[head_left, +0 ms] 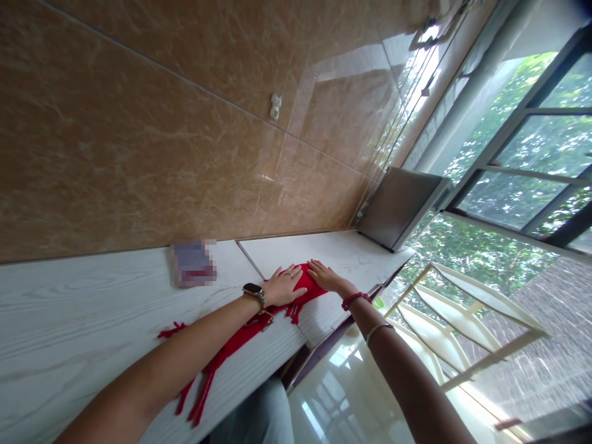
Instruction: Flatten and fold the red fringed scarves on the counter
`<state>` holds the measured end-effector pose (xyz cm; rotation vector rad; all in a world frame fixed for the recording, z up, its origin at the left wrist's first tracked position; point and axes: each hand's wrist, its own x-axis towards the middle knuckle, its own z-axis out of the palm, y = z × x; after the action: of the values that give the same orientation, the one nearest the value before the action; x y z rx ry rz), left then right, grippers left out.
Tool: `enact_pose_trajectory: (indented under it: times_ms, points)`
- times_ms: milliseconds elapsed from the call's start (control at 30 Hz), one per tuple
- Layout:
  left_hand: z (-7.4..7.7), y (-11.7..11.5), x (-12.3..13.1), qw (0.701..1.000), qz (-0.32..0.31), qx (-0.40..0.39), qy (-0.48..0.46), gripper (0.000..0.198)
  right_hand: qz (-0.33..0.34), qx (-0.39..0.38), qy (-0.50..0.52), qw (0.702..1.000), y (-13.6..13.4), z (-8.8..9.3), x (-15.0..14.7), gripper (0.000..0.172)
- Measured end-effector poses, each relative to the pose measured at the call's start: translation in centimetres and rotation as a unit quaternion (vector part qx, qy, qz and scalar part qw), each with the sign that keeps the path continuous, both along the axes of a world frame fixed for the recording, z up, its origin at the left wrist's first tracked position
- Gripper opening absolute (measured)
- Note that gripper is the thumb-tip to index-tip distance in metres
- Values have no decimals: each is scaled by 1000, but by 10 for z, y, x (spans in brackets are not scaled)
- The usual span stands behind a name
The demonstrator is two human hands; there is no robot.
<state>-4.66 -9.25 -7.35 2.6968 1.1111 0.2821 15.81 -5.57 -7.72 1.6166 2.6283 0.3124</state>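
Observation:
A red fringed cloth that looks like a scarf lies along the white wood-grain tabletop. My left hand rests flat on its far part, with the fingers spread. Beside it, my right hand also lies flat on the cloth, its fingers stretched toward the left hand. Fringe strands hang out below the hands and at the cloth's near end. Part of the cloth is hidden under my left forearm and both palms.
A blurred-out flat item lies on the table by the brown tiled wall. At the table's far end stands a grey boxy appliance. Right of the table are a pale shelf rack and windows. A small cat figure is on the wall.

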Motion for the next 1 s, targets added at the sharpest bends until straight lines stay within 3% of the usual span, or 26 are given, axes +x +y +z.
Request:
enact_pose_trajectory:
  times_ms: [100, 167, 267, 367, 567, 800, 1000]
  points:
    - [-3, -19, -25, 999, 9, 34, 5, 80, -36, 43, 38, 998, -6, 12, -10, 45]
    - [-5, -32, -45, 998, 14, 51, 19, 83, -25, 87, 86, 992, -18, 19, -23, 47]
    - [-8, -42, -76, 998, 37, 39, 20, 72, 87, 139, 162, 973, -48, 22, -49, 41]
    - [-14, -40, -106, 998, 62, 3, 25, 62, 216, 118, 137, 960, -83, 11, -77, 40]
    - [-28, -37, -143, 996, 83, -22, 17, 50, 316, 134, 46, 938, -109, -13, -103, 36]
    - [-1, -49, -155, 993, 94, -65, -5, 25, 420, 144, 30, 895, -122, 1, -140, 23]
    - [11, -54, -163, 982, 116, -147, 27, 17, 439, 128, 11, 889, -136, 3, -164, 24]
